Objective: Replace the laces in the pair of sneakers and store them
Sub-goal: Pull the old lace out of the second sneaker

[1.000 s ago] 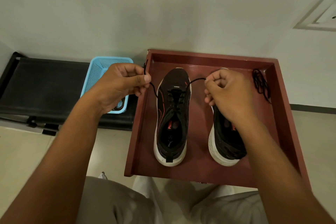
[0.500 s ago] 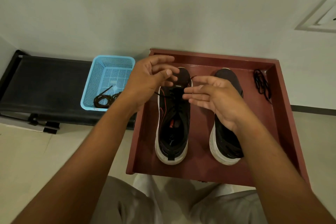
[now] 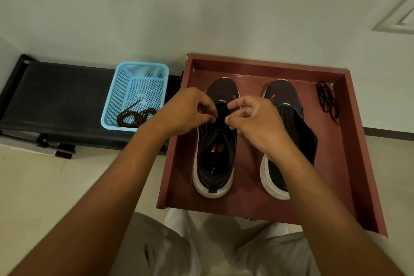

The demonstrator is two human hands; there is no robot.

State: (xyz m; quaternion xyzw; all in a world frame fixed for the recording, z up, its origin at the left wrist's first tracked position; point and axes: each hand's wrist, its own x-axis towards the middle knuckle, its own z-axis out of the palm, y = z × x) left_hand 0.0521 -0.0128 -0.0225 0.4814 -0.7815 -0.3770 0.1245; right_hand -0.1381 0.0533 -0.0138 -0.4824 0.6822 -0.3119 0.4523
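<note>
Sneakers sat side by side in the red tray, toes to 12 o'clock: left sneaker under my hands, right sneaker at its 3 o'clock, still unlaced. My left hand and right hand met over the left sneaker's eyelet rows, fingers curled, fingertips drawn together as if pinching the lace; the lace itself was hidden under them, so I could not tell whether either hand truly had it. A spare black lace lay in the tray's 1 o'clock corner. A coiled lace lay in the blue basket at 9 o'clock of the tray.

Risk, as I judged it: the thin dark lace on dark fabric could slip from the pinch or miss an eyelet, and uneven pull would leave lopsided ends.

Half a second before, both hands were spread open above the shoe; a second before, they held the lace ends stretched wide apart.
</note>
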